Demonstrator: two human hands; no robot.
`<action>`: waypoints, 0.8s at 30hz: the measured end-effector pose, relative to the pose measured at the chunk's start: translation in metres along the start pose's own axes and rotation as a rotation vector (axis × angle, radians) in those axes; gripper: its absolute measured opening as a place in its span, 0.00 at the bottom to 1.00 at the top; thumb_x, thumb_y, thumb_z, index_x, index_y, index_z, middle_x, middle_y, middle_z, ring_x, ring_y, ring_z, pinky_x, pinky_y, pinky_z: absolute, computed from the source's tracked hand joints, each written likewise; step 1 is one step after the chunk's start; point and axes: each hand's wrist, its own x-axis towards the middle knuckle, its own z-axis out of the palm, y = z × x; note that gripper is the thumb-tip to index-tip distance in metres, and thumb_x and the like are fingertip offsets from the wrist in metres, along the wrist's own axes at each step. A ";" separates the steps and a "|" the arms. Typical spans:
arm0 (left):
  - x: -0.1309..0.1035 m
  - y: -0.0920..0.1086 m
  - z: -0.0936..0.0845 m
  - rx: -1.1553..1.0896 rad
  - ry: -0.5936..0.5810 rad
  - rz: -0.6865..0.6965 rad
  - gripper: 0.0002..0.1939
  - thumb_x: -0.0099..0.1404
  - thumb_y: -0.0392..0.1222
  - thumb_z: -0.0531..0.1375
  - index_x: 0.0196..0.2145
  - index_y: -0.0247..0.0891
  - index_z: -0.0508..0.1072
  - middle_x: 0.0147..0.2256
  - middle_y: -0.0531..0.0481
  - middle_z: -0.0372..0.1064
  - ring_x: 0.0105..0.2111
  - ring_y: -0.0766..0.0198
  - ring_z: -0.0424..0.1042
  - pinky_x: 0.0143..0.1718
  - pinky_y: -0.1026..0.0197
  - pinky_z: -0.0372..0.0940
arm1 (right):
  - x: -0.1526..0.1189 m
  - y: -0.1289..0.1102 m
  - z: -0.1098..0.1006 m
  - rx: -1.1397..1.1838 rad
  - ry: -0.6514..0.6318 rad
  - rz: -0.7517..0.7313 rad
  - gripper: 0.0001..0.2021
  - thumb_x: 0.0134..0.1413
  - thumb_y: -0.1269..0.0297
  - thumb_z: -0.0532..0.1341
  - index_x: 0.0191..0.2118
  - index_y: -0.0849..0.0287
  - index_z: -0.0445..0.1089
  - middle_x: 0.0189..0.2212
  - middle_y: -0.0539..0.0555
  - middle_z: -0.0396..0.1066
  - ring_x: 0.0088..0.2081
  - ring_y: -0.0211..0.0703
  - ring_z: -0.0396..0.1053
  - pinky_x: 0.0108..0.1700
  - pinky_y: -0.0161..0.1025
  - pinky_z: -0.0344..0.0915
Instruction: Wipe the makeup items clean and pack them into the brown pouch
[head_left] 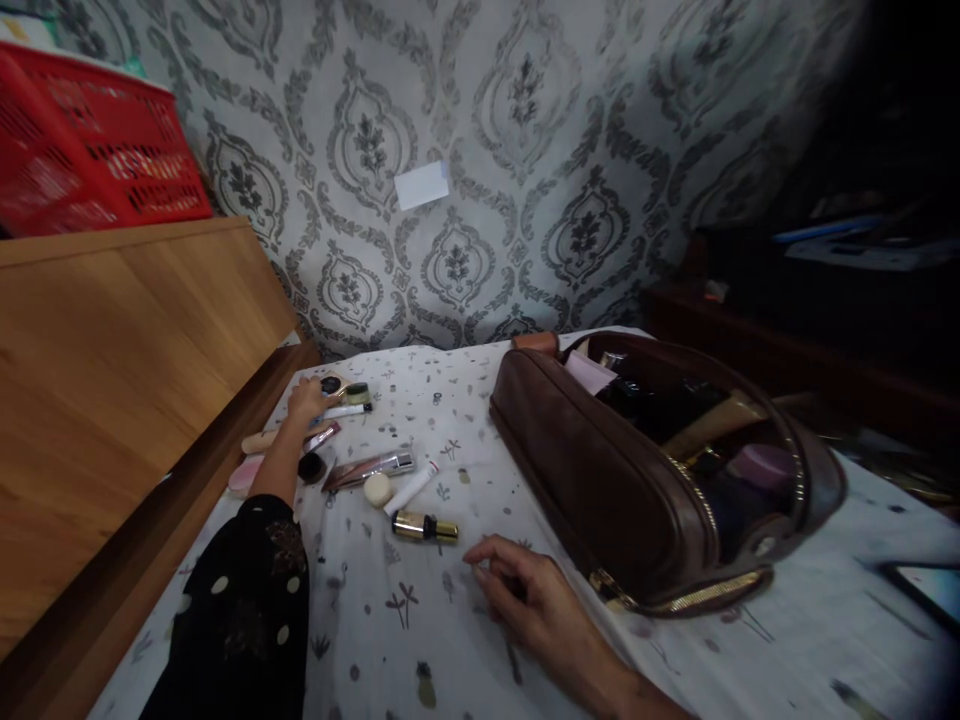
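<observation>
At the far left of the cloth, my left hand (306,402) has its thumb and fingers around a small round dark compact (330,384); part of the grip is hidden. A small jar (358,393) and a white tube (347,410) lie beside it. Nearer me are a silver-capped tube (371,467), a round cream-coloured item (378,489), a white stick (412,488) and a black-and-gold cosmetic tube (424,527). My right hand (525,590) rests on the cloth, fingers loosely bent and holding nothing, just right of the black-and-gold tube.
A brown cosmetic bag (592,480) lies unzipped on the right, a pink item (765,468) inside. A phone (930,590) is at the right edge. A wooden cabinet (135,340) bounds the left, with a red basket (105,140) on it. The patterned wall (480,100) stands behind.
</observation>
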 end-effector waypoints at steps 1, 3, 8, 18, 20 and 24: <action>-0.002 0.004 -0.001 0.041 0.018 -0.010 0.30 0.58 0.55 0.63 0.51 0.33 0.68 0.54 0.30 0.65 0.53 0.40 0.67 0.47 0.48 0.65 | 0.000 -0.001 0.000 -0.003 -0.002 0.002 0.14 0.58 0.54 0.53 0.38 0.59 0.70 0.18 0.45 0.56 0.23 0.37 0.56 0.27 0.34 0.54; -0.006 0.015 -0.005 0.101 0.053 -0.022 0.30 0.59 0.54 0.61 0.54 0.32 0.67 0.55 0.28 0.63 0.55 0.38 0.64 0.49 0.47 0.65 | -0.001 -0.002 0.000 -0.005 -0.004 0.009 0.14 0.58 0.55 0.53 0.38 0.59 0.70 0.18 0.45 0.57 0.23 0.37 0.57 0.27 0.34 0.54; -0.004 0.047 -0.028 0.172 0.107 0.022 0.31 0.63 0.54 0.58 0.57 0.30 0.64 0.56 0.27 0.60 0.56 0.36 0.62 0.49 0.45 0.64 | -0.002 0.001 0.002 -0.015 0.007 0.009 0.10 0.56 0.61 0.54 0.37 0.59 0.70 0.18 0.45 0.60 0.22 0.35 0.57 0.27 0.33 0.53; -0.041 0.129 -0.019 0.212 -0.006 0.416 0.28 0.62 0.55 0.61 0.55 0.39 0.66 0.54 0.38 0.64 0.55 0.46 0.63 0.49 0.54 0.64 | 0.001 0.002 0.002 -0.031 0.038 -0.038 0.09 0.54 0.69 0.55 0.37 0.61 0.72 0.17 0.44 0.60 0.21 0.34 0.57 0.27 0.31 0.53; -0.055 0.136 -0.016 0.213 -0.010 0.449 0.27 0.63 0.52 0.60 0.57 0.38 0.64 0.55 0.37 0.62 0.56 0.46 0.61 0.49 0.53 0.63 | 0.000 0.001 0.002 -0.035 0.034 -0.048 0.09 0.55 0.69 0.55 0.37 0.61 0.72 0.17 0.44 0.61 0.21 0.34 0.57 0.27 0.31 0.54; -0.073 0.138 -0.019 0.193 -0.029 0.489 0.28 0.63 0.53 0.61 0.57 0.42 0.63 0.54 0.40 0.64 0.55 0.47 0.62 0.48 0.54 0.63 | 0.000 0.002 0.001 -0.040 0.029 -0.082 0.09 0.54 0.70 0.54 0.37 0.61 0.72 0.17 0.44 0.62 0.21 0.34 0.58 0.27 0.31 0.54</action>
